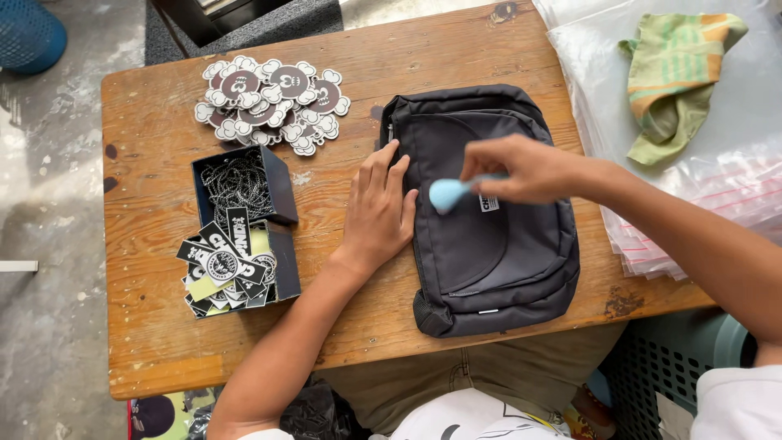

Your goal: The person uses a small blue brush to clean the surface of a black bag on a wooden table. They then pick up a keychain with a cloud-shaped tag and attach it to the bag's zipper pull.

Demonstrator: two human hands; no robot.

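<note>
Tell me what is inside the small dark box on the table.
The upper half of the dark box holds a heap of metal ball chains; the lower half holds black-and-cream tags, spilling over its edge. Anything beneath them is covered.

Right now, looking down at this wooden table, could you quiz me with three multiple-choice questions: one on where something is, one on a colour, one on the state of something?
1. Where does the flat left hand rest?
A. on the left edge of the black fabric bag
B. in the small dark box of metal chain
C. on the green and orange cloth

2. What colour is the small rounded tool in the right hand?
A. red
B. light blue
C. yellow

3. How does the bag lie?
A. hanging off the wooden table
B. standing upright
C. flat on the table

Answers: 1 A, the fingers overlap the bag's edge. 2 B, its head is pale blue. 3 C, its front faces up.
</note>
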